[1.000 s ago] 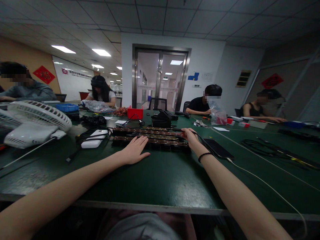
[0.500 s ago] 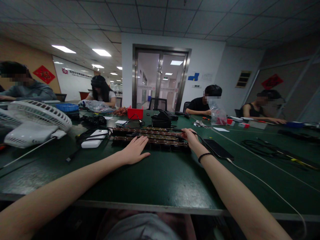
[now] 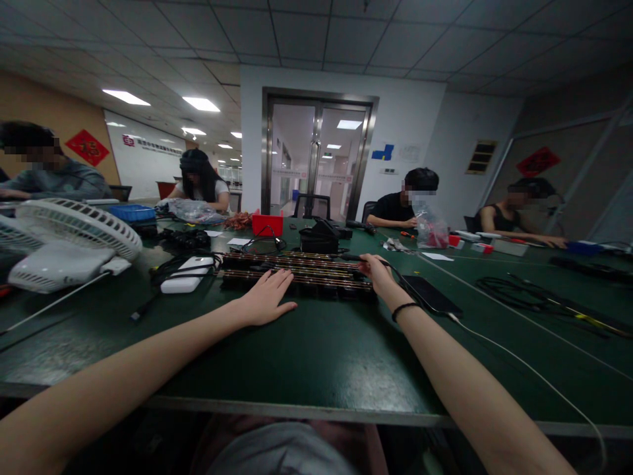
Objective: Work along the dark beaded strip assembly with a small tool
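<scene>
Thin copper-coloured rods or wires lie side by side across black holders on the green table. My left hand rests flat at their near left part, fingers stretched out and thumb apart, holding nothing. At the right end of the rods, my right hand has its fingers closed round a black pen-like tool, whose tip points left over the rods. A black cable runs from the tool past my right wrist, which wears a black band.
On the left are a white fan and a white box with black cables. A phone on a white cable lies right. Behind stand a red bin and a black case. Several people sit across the table.
</scene>
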`<control>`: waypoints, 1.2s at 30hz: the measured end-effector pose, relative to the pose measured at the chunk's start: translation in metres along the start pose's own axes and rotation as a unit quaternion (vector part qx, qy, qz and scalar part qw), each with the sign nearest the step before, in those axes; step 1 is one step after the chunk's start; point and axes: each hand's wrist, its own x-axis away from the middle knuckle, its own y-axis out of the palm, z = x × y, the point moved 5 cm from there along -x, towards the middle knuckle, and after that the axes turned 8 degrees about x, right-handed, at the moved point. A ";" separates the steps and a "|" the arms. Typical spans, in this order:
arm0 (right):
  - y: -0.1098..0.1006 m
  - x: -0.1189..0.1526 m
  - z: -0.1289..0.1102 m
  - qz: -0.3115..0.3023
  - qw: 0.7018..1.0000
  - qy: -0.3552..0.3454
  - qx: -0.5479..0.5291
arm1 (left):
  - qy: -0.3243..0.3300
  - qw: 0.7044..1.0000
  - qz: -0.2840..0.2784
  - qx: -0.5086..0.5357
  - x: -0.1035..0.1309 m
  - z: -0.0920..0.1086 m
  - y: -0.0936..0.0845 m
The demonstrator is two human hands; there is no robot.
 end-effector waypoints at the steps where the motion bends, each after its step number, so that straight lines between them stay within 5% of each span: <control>1: 0.000 0.000 0.000 0.003 1.000 0.002 -0.004 | 0.000 1.000 -0.001 -0.001 0.000 -0.001 0.001; 36: -0.004 -0.006 0.001 0.025 0.998 0.028 -0.043 | 0.002 1.000 0.002 0.011 0.000 -0.001 0.001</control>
